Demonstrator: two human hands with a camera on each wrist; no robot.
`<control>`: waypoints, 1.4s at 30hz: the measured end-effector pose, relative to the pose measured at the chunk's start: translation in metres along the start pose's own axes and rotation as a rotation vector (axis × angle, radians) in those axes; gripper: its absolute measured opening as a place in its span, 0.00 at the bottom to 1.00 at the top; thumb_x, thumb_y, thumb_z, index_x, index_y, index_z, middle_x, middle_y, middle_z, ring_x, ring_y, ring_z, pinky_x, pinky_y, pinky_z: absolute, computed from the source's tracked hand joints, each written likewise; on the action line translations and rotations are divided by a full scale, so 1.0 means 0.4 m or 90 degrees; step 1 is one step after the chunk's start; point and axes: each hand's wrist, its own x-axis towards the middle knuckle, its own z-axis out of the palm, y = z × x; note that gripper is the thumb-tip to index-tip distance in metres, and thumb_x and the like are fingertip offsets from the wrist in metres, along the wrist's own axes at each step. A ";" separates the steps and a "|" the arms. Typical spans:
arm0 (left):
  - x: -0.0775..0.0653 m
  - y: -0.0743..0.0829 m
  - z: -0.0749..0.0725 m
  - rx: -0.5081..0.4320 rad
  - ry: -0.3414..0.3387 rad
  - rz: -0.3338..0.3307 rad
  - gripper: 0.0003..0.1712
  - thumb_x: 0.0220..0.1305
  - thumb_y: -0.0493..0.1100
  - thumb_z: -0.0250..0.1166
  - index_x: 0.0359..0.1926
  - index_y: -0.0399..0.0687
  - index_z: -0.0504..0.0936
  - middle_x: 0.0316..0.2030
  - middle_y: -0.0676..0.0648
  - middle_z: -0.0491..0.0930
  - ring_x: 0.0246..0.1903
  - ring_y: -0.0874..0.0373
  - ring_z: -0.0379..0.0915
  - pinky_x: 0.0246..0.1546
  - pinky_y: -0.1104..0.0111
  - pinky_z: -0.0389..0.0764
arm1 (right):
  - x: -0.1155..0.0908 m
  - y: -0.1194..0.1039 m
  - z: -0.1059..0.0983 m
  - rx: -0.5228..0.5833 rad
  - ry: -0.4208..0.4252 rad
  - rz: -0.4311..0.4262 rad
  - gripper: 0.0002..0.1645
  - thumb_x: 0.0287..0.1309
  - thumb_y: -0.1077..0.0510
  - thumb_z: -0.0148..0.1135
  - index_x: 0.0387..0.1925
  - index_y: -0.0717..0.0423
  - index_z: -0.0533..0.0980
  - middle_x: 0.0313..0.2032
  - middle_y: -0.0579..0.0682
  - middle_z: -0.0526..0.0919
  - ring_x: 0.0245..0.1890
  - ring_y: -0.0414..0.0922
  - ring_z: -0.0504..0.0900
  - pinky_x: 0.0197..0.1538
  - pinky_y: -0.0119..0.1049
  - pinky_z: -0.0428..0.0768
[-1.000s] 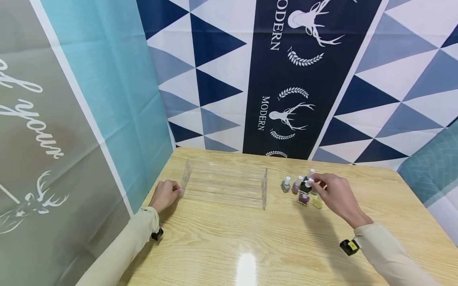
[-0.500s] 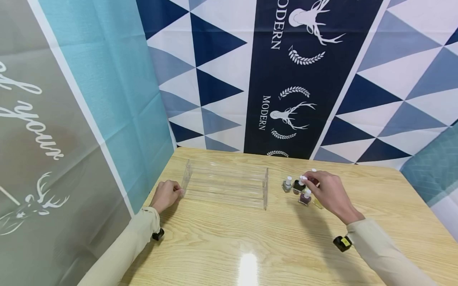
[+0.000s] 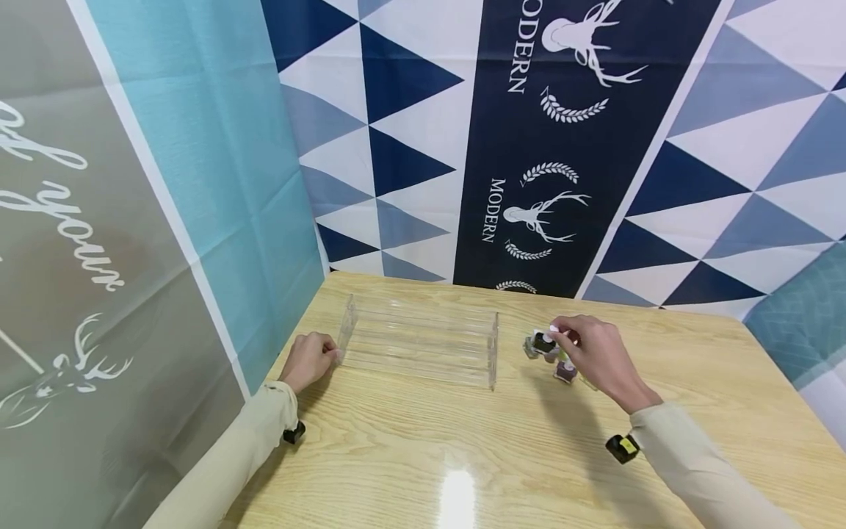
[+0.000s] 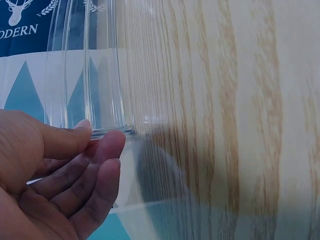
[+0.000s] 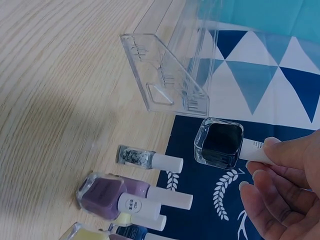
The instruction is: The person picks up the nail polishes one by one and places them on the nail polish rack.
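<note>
My right hand (image 3: 598, 356) pinches the white cap of a nail polish bottle (image 5: 223, 144) between thumb and fingers. Its square glass body looks black and points away from the fingertips, raised above the other bottles. At the left, my left hand (image 3: 308, 361) grips the end panel of a clear stepped display rack (image 3: 493, 353) with thumb and index finger. In the left wrist view, the thumb (image 4: 82, 131) lies right at the panel's edge. Beneath the right hand stand a glitter nail polish bottle (image 5: 135, 156), a purple one (image 5: 102, 195) and a yellow one (image 5: 85, 234), all partly overlapped in the head view.
The wooden table (image 3: 396, 448) meets a patterned cloth backdrop (image 3: 413, 147) behind the rack. A teal and grey cloth (image 3: 251, 220) hangs close by the left arm. The rack's right end panel stands just left of the bottles.
My right hand has moved left with the black nail polish bottle, lifting it from among the others toward the rack. My left hand stays at the rack's left end.
</note>
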 end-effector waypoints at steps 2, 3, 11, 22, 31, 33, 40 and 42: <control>0.000 0.000 -0.002 0.005 0.000 0.001 0.09 0.70 0.38 0.68 0.30 0.43 0.87 0.17 0.51 0.80 0.17 0.60 0.75 0.23 0.65 0.74 | 0.005 -0.005 0.003 0.004 -0.004 0.001 0.04 0.64 0.64 0.70 0.40 0.59 0.86 0.33 0.51 0.87 0.26 0.40 0.78 0.31 0.40 0.76; 0.000 0.000 -0.004 0.007 0.000 0.002 0.09 0.70 0.38 0.68 0.30 0.43 0.87 0.16 0.51 0.80 0.17 0.60 0.75 0.23 0.65 0.74 | 0.009 -0.008 0.005 0.005 -0.006 0.002 0.04 0.64 0.64 0.70 0.40 0.58 0.86 0.33 0.51 0.87 0.27 0.40 0.80 0.31 0.41 0.77; -0.003 0.008 -0.010 0.007 -0.007 0.005 0.11 0.70 0.37 0.68 0.28 0.43 0.87 0.17 0.50 0.80 0.16 0.60 0.75 0.22 0.64 0.75 | 0.041 -0.029 0.018 0.022 -0.018 0.003 0.04 0.67 0.61 0.68 0.40 0.56 0.86 0.32 0.49 0.87 0.25 0.39 0.82 0.33 0.44 0.79; 0.000 0.010 -0.008 0.013 -0.005 0.001 0.10 0.70 0.37 0.68 0.28 0.43 0.86 0.16 0.51 0.79 0.16 0.60 0.75 0.24 0.64 0.75 | 0.062 -0.058 0.033 0.008 -0.015 -0.010 0.04 0.66 0.62 0.69 0.40 0.58 0.86 0.33 0.51 0.87 0.28 0.44 0.84 0.34 0.46 0.80; 0.003 0.007 -0.006 0.020 -0.009 -0.006 0.10 0.70 0.37 0.68 0.28 0.44 0.86 0.17 0.51 0.79 0.16 0.60 0.75 0.25 0.64 0.75 | 0.077 -0.069 0.047 0.022 -0.025 -0.007 0.04 0.66 0.61 0.69 0.40 0.58 0.86 0.33 0.50 0.87 0.29 0.43 0.82 0.34 0.44 0.80; 0.003 0.008 -0.007 0.023 -0.005 -0.005 0.10 0.70 0.37 0.68 0.28 0.44 0.86 0.16 0.52 0.79 0.16 0.60 0.75 0.26 0.64 0.75 | 0.083 -0.072 0.052 0.027 -0.018 -0.013 0.04 0.66 0.62 0.69 0.40 0.58 0.86 0.33 0.50 0.88 0.29 0.44 0.82 0.34 0.44 0.79; 0.005 0.009 -0.008 0.018 -0.002 -0.004 0.11 0.70 0.37 0.68 0.28 0.44 0.86 0.17 0.51 0.79 0.16 0.60 0.75 0.25 0.64 0.75 | 0.098 -0.084 0.072 0.035 -0.016 -0.030 0.04 0.65 0.62 0.69 0.40 0.58 0.86 0.34 0.50 0.88 0.29 0.44 0.83 0.34 0.44 0.80; 0.004 0.007 -0.007 0.014 -0.006 -0.004 0.10 0.70 0.37 0.68 0.28 0.43 0.87 0.17 0.51 0.80 0.16 0.60 0.75 0.24 0.64 0.75 | 0.101 -0.090 0.077 0.038 -0.020 -0.031 0.05 0.66 0.61 0.69 0.41 0.58 0.86 0.34 0.50 0.88 0.29 0.44 0.83 0.35 0.44 0.80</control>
